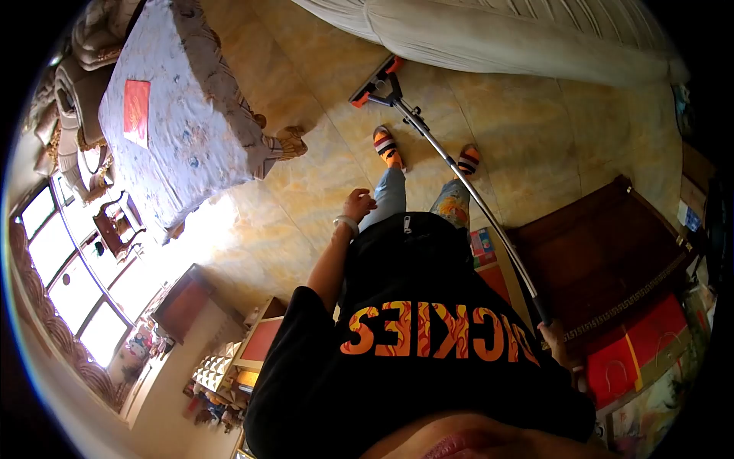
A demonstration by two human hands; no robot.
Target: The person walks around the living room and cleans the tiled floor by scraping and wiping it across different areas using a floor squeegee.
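Note:
My right hand (553, 341) is wrapped round the grip end of a mop (459, 176) at the right of my body. The mop's silver pole slants up and left to a flat black head with orange ends, which is on the floor beyond my feet, close to the pale draped cover. My left hand (359, 205) hangs in front of my left thigh, a bracelet on its wrist. Its fingers are loosely bent and apart, with nothing seen in them. Both feet, in striped slippers, stand on the floor just short of the mop head.
Marbled tiles (306, 138) cover the floor. A cloth-covered table (172, 115) bearing a red card stands on the left. A pale draped cover (489, 46) lies ahead. Dark brown furniture (596, 252) and red bags (638, 359) are on the right.

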